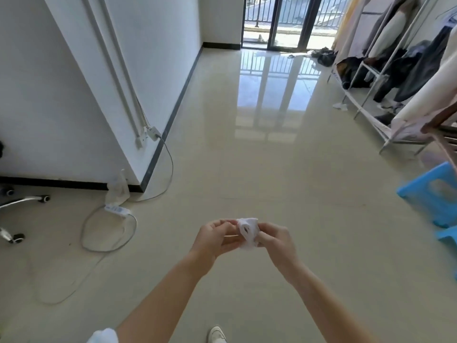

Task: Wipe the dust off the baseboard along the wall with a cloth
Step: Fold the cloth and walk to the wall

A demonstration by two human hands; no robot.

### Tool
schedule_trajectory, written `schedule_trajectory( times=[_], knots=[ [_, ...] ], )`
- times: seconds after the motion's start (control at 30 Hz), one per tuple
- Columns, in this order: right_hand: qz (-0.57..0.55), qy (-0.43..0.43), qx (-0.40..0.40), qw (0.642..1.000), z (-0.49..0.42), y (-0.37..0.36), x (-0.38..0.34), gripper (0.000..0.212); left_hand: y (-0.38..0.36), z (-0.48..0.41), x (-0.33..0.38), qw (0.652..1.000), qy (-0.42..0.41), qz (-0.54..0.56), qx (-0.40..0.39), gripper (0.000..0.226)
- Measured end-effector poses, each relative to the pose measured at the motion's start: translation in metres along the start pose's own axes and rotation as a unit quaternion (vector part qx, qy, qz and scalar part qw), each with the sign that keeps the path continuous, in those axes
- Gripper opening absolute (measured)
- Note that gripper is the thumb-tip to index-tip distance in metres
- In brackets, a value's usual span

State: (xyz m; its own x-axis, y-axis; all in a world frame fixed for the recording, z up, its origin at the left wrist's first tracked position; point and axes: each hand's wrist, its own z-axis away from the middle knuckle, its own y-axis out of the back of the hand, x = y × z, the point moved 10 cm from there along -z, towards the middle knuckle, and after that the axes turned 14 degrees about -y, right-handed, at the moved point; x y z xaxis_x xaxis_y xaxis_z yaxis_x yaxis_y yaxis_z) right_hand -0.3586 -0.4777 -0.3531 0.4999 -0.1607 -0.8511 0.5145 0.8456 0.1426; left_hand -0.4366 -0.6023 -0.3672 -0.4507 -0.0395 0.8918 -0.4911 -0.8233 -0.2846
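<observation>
Between my two hands, out in front of me at about waist height over the tiled floor, I hold a small white cloth, bunched and partly folded. My left hand pinches one edge between thumb and fingertips; my right hand has its grip pressed together on the other side, so both grips are closed on the fabric, none spread.

I judge this to be the preparing step: I am folding or bunching the cloth into a pad before any wiping. Nothing touches the wall yet. The dark baseboard runs along the foot of the white wall to my left and ahead, well apart from my hands, turning at the corner toward a second stretch behind the office chair base.

Next I would need to settle the cloth into one hand, step toward the wall and crouch. A white cable loops on the floor near the corner, with a charger plugged at the socket just above the baseboard; I should wipe around these carefully.
</observation>
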Motion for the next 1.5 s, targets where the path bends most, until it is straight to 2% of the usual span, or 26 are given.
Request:
schedule_trajectory(
  times=[0.07, 0.13, 0.23, 0.3, 0.37, 0.5, 0.67, 0.73, 0.8, 0.93, 1.17, 1.27, 1.43, 1.5],
  knots=[
    [-0.032, -0.036, -0.081, 0.995, -0.037, -0.011, -0.027, 0.032, 0.001, -0.042, 0.023, 1.000, -0.013, -0.021, -0.009, 0.010],
    [-0.045, -0.052, -0.145, 0.987, -0.069, -0.022, -0.055, 0.033, 0.009, -0.086, 0.045, 0.995, -0.031, -0.092, 0.002, 0.023],
    [-0.042, -0.057, -0.182, 0.981, -0.127, -0.033, -0.092, 0.032, 0.024, -0.154, 0.075, 0.986, -0.035, -0.161, 0.016, 0.049],
    [-0.039, -0.061, -0.190, 0.979, -0.174, -0.040, -0.115, 0.034, 0.028, -0.197, 0.089, 0.987, -0.013, -0.158, -0.001, 0.057],
    [-0.015, -0.068, -0.186, 0.980, -0.228, -0.046, -0.136, 0.037, 0.032, -0.244, 0.101, 0.990, -0.005, -0.139, -0.014, 0.052],
    [0.055, -0.083, -0.193, 0.976, -0.343, -0.063, -0.182, 0.036, 0.056, -0.351, 0.134, 0.989, -0.024, -0.134, 0.050, 0.028],
    [0.175, -0.065, -0.192, 0.963, -0.476, -0.093, -0.258, 0.010, 0.090, -0.469, 0.184, 0.985, -0.034, -0.131, 0.108, 0.025],
    [0.213, -0.056, -0.191, 0.957, -0.527, -0.111, -0.283, 0.007, 0.116, -0.505, 0.200, 0.977, -0.040, -0.139, 0.156, 0.018],
    [0.245, -0.051, -0.187, 0.950, -0.571, -0.135, -0.304, 0.018, 0.150, -0.532, 0.216, 0.960, -0.050, -0.174, 0.213, 0.013],
    [0.304, -0.053, -0.205, 0.929, -0.646, -0.202, -0.333, 0.042, 0.218, -0.587, 0.232, 0.928, -0.039, -0.248, 0.275, 0.011],
    [0.368, -0.079, -0.228, 0.898, -0.766, -0.327, -0.336, 0.039, 0.343, -0.685, 0.231, 0.900, -0.001, -0.279, 0.335, 0.007],
    [0.401, -0.083, -0.236, 0.881, -0.808, -0.375, -0.319, 0.012, 0.395, -0.714, 0.209, 0.884, 0.047, -0.304, 0.351, 0.013],
    [0.430, -0.096, -0.247, 0.863, -0.870, -0.443, -0.277, 0.014, 0.473, -0.735, 0.156, 0.860, 0.118, -0.274, 0.414, 0.020],
    [0.436, -0.111, -0.253, 0.857, -0.896, -0.471, -0.241, 0.029, 0.499, -0.740, 0.127, 0.847, 0.130, -0.286, 0.428, 0.021]
  ],
)
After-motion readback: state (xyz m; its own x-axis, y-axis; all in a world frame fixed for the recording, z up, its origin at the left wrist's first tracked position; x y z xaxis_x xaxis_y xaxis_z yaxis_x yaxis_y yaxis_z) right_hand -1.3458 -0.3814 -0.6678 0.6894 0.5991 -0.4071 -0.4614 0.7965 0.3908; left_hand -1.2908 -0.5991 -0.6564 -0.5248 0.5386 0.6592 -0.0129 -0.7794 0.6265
